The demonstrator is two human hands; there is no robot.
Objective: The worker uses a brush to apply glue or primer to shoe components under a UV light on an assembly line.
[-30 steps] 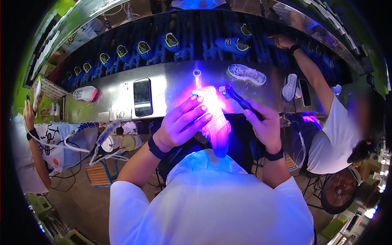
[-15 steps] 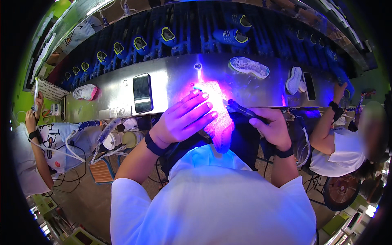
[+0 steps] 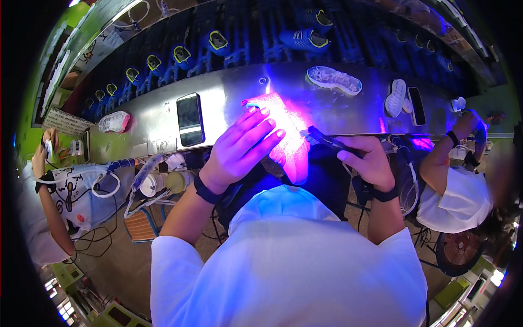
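Observation:
A shoe upper (image 3: 295,158), glowing pink and violet under a bright purple light, is held at the table's front edge. My left hand (image 3: 239,147) is closed on its left side, with the fingers pressed across it. A dark-handled brush (image 3: 329,140) is gripped in my right hand (image 3: 370,162), and its bristles touch the upper's right side. The glare washes out detail on the upper. Left of my left hand, a black phone (image 3: 189,121) lies on the metal table (image 3: 154,126). A pale shoe sole (image 3: 334,80) lies beyond the brush.
Blue shoes (image 3: 218,42) stand in a row on the dark conveyor (image 3: 250,35) behind the table. More soles (image 3: 395,98) and a second phone (image 3: 417,106) are at right, another sole (image 3: 114,122) at left. Co-workers sit on both sides. Tubs (image 3: 152,186) and tubes crowd the left below the table.
The shoe upper has shifted slightly up and left in my left hand. The brush stays against its right side. The right co-worker's hands have moved away from the conveyor, bringing another item into view.

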